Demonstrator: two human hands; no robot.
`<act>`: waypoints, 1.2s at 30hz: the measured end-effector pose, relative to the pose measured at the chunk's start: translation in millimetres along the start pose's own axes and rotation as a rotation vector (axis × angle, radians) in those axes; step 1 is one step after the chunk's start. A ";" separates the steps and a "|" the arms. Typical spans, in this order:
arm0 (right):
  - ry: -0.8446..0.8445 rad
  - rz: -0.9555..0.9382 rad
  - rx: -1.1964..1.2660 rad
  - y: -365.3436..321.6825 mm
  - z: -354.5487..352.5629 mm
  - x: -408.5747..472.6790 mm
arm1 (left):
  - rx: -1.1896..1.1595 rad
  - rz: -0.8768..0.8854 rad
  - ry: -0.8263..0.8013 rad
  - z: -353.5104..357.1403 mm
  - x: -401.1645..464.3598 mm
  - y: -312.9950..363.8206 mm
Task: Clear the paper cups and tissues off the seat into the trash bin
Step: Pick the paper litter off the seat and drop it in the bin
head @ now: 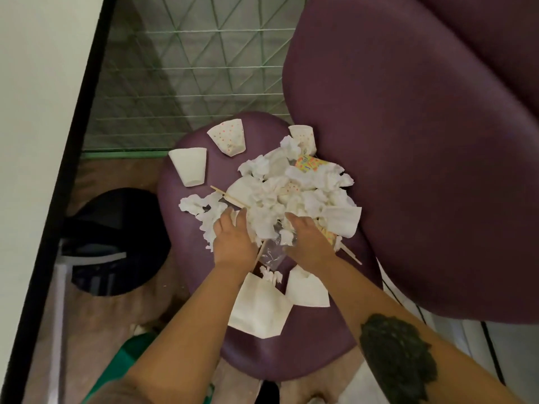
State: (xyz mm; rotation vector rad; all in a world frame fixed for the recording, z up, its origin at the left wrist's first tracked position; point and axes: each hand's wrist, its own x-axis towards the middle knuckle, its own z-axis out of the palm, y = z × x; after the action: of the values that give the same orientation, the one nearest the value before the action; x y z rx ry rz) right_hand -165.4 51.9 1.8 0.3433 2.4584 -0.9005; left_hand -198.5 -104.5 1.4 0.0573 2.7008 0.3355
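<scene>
Two bare forearms reach in from the bottom edge, the right one bearing a dark tattoo [398,357]. Just past them a flattened white cup [258,307] lies at the near end of the purple seat [291,360], with a second flat cup [307,290] beside it on the right.

The left hand [233,240] lies palm down on the near left edge of the tissue heap [291,193], fingers spread and curled into the paper — whether that grip has closed on anything cannot be told. The right hand [309,243] presses on the near right side of the heap, fingers bent over tissue and a crumpled clear wrapper [272,253]; how tight its grip is cannot be told either.

The heap fills the middle of the seat. A wooden stick [230,198] pokes out of it on the left, and another stick [350,255] on the right. A bright printed cup [309,164] shows at the far side of the heap.

Three cups sit apart from the pile at the far end — a plain white one [189,166] on its side at the left, a dotted one [227,139] beyond it, and one [303,138] against the chair back [408,156].

The bin [116,243], lined in black, stands on the floor left of the seat.
</scene>
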 end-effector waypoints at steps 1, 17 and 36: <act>-0.001 -0.030 -0.017 -5.7 2.3 7.0 | 0.020 -0.017 -0.005 0.6 4.3 -0.5; 0.056 -0.036 -0.132 -34.2 33.9 49.3 | -0.184 -0.066 -0.093 10.5 39.4 -13.5; 0.300 -0.142 -0.051 -71.7 -90.2 -72.8 | -0.245 0.081 0.161 -102.9 -42.1 46.3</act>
State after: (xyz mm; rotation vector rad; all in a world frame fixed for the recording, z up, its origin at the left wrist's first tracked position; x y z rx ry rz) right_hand -164.7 52.9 138.0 0.3085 2.8060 -0.8973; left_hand -202.7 -86.5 120.4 0.0713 2.7971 0.7212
